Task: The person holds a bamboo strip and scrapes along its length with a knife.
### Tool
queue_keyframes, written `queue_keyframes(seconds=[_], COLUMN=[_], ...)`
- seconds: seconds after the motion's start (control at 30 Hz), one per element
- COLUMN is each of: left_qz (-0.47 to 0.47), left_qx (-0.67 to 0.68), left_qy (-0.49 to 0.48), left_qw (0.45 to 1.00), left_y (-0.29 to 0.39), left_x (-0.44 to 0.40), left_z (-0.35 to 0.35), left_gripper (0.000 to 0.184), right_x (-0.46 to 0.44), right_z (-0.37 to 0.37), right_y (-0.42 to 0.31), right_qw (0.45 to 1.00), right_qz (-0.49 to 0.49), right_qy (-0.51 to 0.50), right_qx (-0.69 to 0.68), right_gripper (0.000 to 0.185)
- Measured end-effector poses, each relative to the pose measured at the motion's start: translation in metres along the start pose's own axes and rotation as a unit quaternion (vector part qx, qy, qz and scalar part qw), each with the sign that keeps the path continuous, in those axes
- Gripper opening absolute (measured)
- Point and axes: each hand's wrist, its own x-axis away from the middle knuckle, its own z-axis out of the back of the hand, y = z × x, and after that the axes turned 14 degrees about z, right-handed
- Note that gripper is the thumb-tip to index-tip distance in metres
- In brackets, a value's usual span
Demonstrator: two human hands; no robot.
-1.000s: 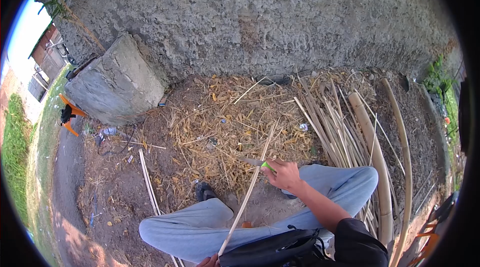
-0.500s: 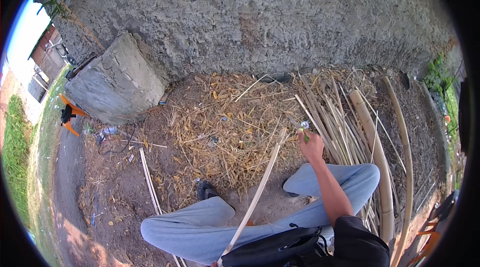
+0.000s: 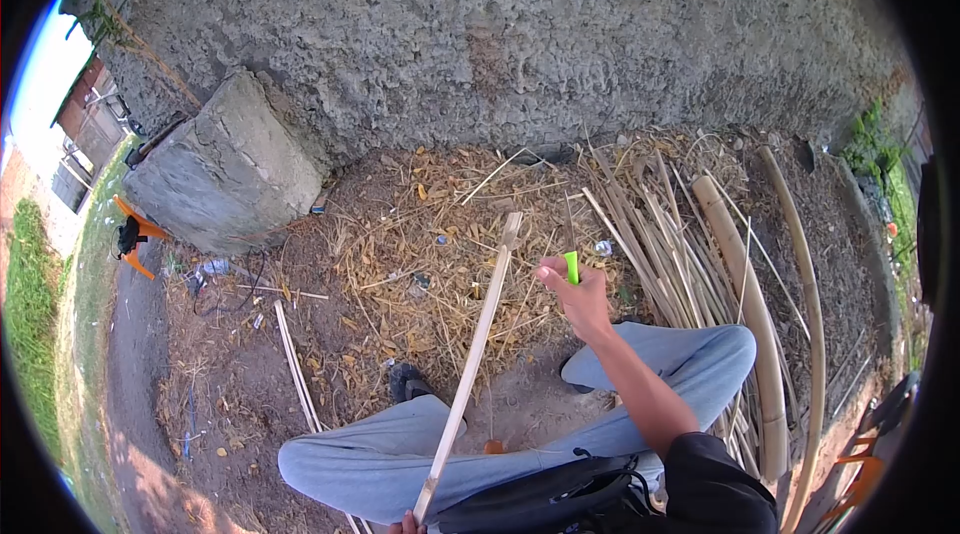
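Note:
A long pale bamboo strip slants up from the bottom edge across the lap, its far end over the dry leaves. Fingers of my left hand grip its near end at the bottom edge; the rest of that hand is out of view. To the right of the strip, my right hand holds a knife by its bright green handle, the thin blade pointing up and away. The knife and strip are apart. A brown wooden handle shows on the ground between the legs.
Many split bamboo strips lie at the right beside a thick bamboo pole and a thinner curved pole. More thin strips lie left. A concrete block stands by the rough wall.
My right hand with the knife went right, away from the strip, then came back slightly left, the blade now pointing up. The strip's far end has swung left and turned its wider face up.

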Motion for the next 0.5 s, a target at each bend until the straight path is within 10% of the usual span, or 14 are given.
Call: queue_keyframes(seconds=[0.5], left_qz=[-0.002], left_qx=[0.053], left_qy=[0.013], left_qw=[0.999], left_y=[-0.033], left_x=[0.017], left_z=[-0.02], left_gripper=[0.021], right_x=[-0.019], right_z=[-0.037], right_y=[0.018], right_qw=[0.995], right_qz=[0.073], right_qy=[0.034], right_qx=[-0.051], right_gripper=[0.033])
